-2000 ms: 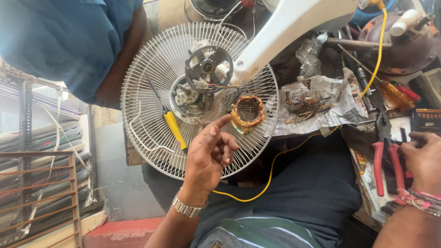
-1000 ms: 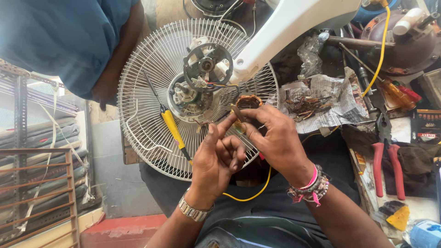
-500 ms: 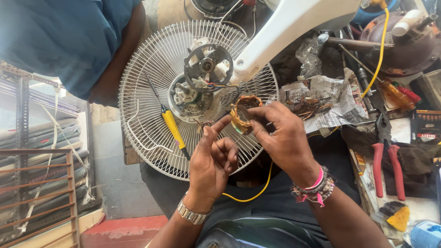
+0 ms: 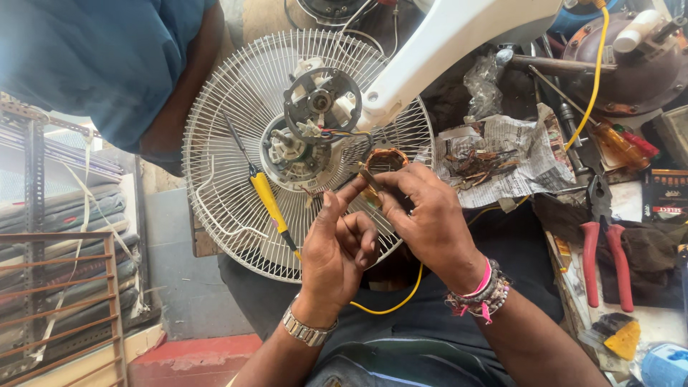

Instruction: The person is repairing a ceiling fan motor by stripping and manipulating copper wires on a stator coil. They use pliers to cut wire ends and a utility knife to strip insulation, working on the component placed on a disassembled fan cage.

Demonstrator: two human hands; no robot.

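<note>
You held the copper coil (image 4: 385, 163) between both hands, just in front of the white fan grille (image 4: 229, 179), probably to keep it close to the motor (image 4: 304, 136) it was wired to. Your right hand (image 4: 430, 215) was closed around the coil from its side, fingers pinching it. Your left hand (image 4: 337, 247) was half curled, its fingertips touching the coil's lower edge. A yellow screwdriver (image 4: 266, 201) lay on the grille, and red pliers (image 4: 605, 251) rested on the tabletop (image 4: 666, 322) at your right
</note>
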